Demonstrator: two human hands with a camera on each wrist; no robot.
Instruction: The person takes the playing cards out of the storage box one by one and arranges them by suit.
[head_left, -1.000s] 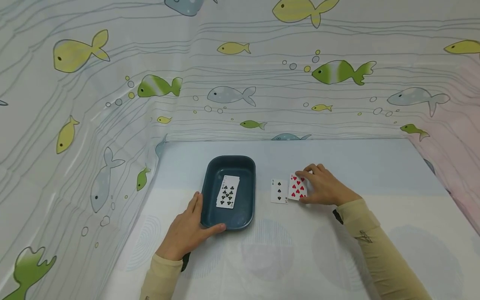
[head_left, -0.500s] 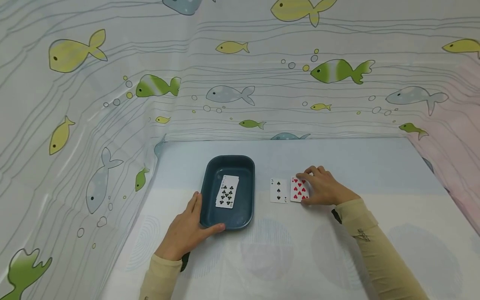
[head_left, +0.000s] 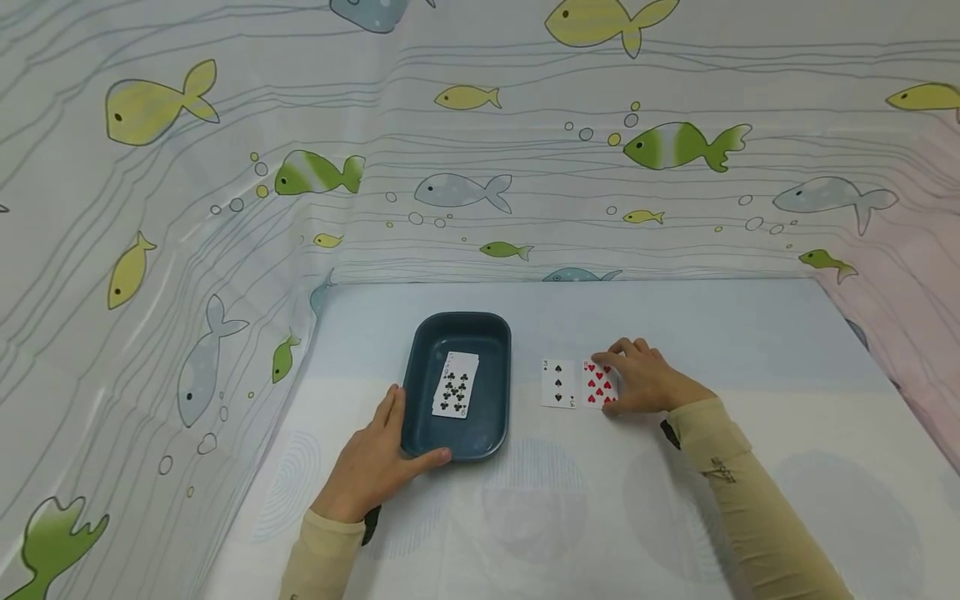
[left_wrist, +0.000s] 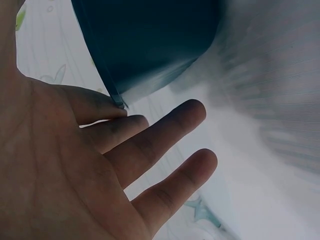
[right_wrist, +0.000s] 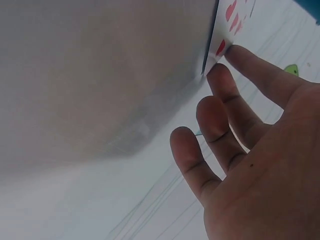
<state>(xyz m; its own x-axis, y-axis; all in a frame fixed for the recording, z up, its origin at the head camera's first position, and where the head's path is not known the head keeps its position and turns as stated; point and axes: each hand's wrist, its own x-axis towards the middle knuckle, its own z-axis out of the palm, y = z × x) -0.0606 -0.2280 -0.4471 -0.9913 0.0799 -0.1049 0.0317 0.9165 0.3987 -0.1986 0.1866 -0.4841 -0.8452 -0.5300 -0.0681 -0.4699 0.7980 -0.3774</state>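
Observation:
On the table, a dark blue tray [head_left: 492, 408] holds a small stack of playing cards [head_left: 455, 385], with clubs on the top one. My left hand [head_left: 371, 467] rests against the tray's near left side, its thumb along the front rim. The left wrist view shows those fingers [left_wrist: 160, 145] extended by the tray wall. To the tray's right lies a three of spades [head_left: 558, 384], face up. Beside it, a hearts playing card [head_left: 597, 386] is pinched at its right side by the thumb and index finger of my right hand [head_left: 645, 379]. In the right wrist view the fingertips touch the card's edge.
A pale cloth [head_left: 525, 517] with faint circle patterns covers the table. Behind and to the left rises a fish-print curtain [head_left: 465, 142]. Pink fabric [head_left: 918, 283] hangs at the right.
The hearts card has shifted slightly right and nearer, and straightened beside the three of spades, with a small gap between them. My right hand moved with it; my left hand stayed at the tray.

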